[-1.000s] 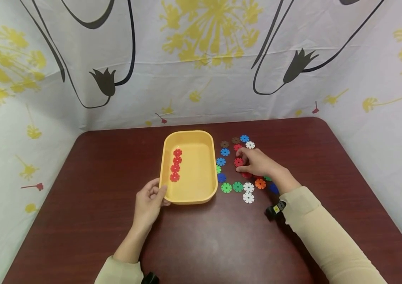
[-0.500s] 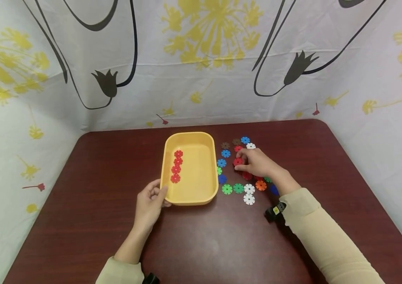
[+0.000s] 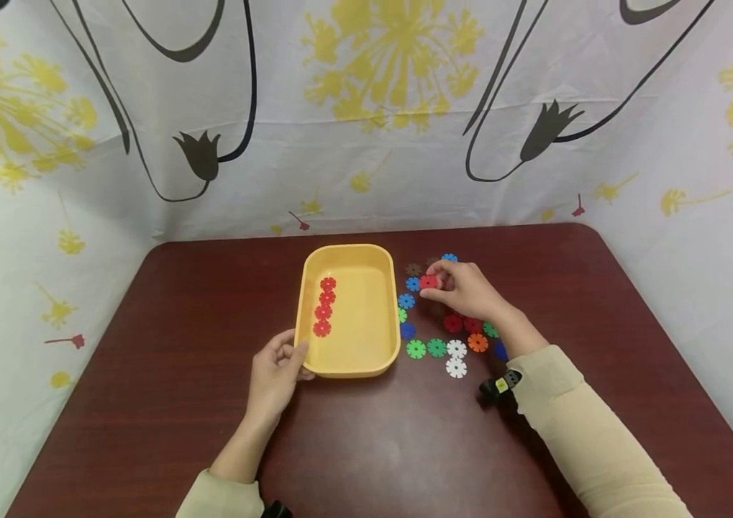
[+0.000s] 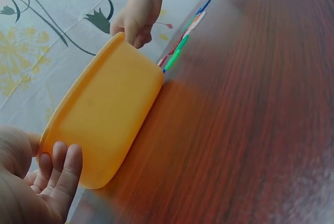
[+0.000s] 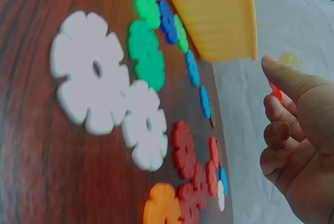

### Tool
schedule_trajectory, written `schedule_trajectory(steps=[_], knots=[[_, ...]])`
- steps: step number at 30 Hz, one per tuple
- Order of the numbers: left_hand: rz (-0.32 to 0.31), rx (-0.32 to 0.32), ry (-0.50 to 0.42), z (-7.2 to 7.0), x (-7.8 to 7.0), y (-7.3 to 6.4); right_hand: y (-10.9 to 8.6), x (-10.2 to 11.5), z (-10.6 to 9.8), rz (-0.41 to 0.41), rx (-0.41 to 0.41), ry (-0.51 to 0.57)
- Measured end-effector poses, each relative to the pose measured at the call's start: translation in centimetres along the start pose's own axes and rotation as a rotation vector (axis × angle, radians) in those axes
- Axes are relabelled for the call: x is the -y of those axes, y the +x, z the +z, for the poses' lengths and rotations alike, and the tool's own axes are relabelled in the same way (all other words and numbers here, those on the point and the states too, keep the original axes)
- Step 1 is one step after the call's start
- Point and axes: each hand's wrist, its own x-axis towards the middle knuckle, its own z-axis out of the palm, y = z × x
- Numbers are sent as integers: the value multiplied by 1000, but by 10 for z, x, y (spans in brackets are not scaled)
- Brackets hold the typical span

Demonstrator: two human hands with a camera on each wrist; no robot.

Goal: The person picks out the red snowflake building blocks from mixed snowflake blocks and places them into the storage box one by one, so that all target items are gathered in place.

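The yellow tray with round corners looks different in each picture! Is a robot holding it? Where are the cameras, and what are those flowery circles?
No robot here: these are a person's two bare hands. One camera is worn on the head and looks down over everything. Another is worn on each wrist, so those pictures come from close beside each hand.

The left hand holds the edge of the yellow rounded tray. Inside, four flat red flower-shaped discs lie in a line. The right hand pinches another red notched disc between thumb and fingers.

Beside the tray, on the dark reddish-brown table, lie more loose flower-shaped discs: green, white, blue, red, orange and brown.
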Motion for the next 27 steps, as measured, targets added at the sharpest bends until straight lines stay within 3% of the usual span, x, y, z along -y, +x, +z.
schedule_trajectory(steps=[8, 27], knots=[[-6, -1, -2, 0, 0, -1, 6, 17, 3, -35, -22, 56], [-14, -1, 3, 0, 1, -1, 22, 56, 30, -167, 11, 117]])
